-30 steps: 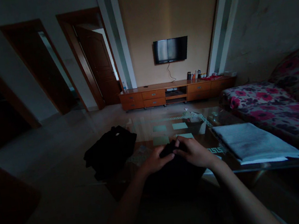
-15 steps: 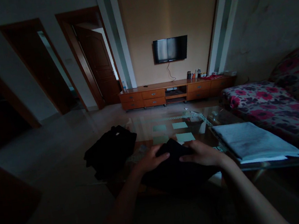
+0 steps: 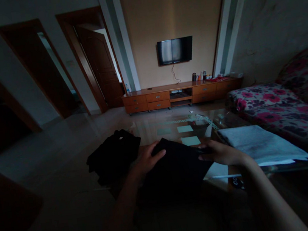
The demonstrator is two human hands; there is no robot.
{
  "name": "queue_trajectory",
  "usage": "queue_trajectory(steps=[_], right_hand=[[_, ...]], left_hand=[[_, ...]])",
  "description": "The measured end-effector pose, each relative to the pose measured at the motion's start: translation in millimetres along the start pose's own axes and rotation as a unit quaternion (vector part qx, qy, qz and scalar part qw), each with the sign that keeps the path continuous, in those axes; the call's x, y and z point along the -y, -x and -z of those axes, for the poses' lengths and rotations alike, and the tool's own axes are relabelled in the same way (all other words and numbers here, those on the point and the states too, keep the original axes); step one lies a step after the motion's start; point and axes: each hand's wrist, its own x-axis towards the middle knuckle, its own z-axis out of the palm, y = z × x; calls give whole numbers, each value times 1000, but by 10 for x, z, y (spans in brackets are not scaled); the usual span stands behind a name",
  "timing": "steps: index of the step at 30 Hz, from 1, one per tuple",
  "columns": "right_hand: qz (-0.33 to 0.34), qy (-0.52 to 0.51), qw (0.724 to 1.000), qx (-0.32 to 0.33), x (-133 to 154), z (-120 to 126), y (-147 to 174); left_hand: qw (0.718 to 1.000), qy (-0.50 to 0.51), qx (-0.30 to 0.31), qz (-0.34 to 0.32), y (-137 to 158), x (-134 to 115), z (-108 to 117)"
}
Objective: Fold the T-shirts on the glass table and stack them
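A piece of black cloth (image 3: 175, 169), perhaps a garment, lies folded at the near side of the glass table (image 3: 155, 126). Its exact kind is lost in the dark. My left hand (image 3: 150, 159) grips its far left edge, thumb on top. At its right corner, my right hand (image 3: 219, 153) pinches the fabric between thumb and fingers. To the left sits a second black cloth bundle (image 3: 113, 155) with a small white tag. On the right of the table lies a folded grey-blue cloth (image 3: 261, 142).
Past the table, a wooden TV cabinet (image 3: 158, 96) carries bottles and small items beneath a wall television (image 3: 175, 50). A sofa with a flowered cover (image 3: 272, 102) stands on the right. Crumpled plastic (image 3: 198, 118) rests at the table's far side.
My hands have moved apart, the right one going rightward. The black cloth between them is spread flatter, shifted left, and its right side has drawn back, baring the table's near edge.
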Motion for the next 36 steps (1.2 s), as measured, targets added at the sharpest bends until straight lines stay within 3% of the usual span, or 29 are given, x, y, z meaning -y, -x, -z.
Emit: queue_trajectory(steps=[2, 7, 11, 14, 16, 18, 20, 22, 23, 26, 30, 33, 36], right_hand=[[-2, -36, 999, 9, -63, 51, 1], [-5, -137, 987, 83, 38, 169, 44], [-14, -158, 984, 85, 150, 270, 8], [-7, -148, 988, 45, 102, 285, -226], [3, -133, 991, -31, -11, 226, -472], [5, -102, 982, -159, -183, 107, -722], [-10, -40, 959, -280, -397, -40, -904], [-29, 36, 943, -329, -620, -171, -980], [-44, 67, 940, -330, -723, -220, -981], [-132, 102, 951, -259, -944, -300, -893], [-298, 50, 951, -68, -1022, -392, -670], [-344, 20, 939, 18, -983, -522, -466], [-347, 1, 936, 55, -914, -634, -299]], left_hand=[[1000, 3, 9, -9, -9, -29, 68], [992, 59, 115, -15, 24, -73, 248], [988, 108, 106, 36, 27, -60, 348], [983, 147, 98, 46, -145, -3, 316], [991, 128, 37, 24, -344, 102, 237], [993, 71, -96, -11, -557, 290, 138], [973, 4, -230, -19, -722, 551, 49], [958, -70, -276, -7, -801, 835, -17], [959, -99, -266, -1, -810, 966, -45], [977, -130, -164, 31, -750, 1261, -145], [987, -88, -24, 132, -612, 1429, -355], [982, -77, 2, 174, -520, 1441, -484], [978, -77, 11, 192, -440, 1401, -540]])
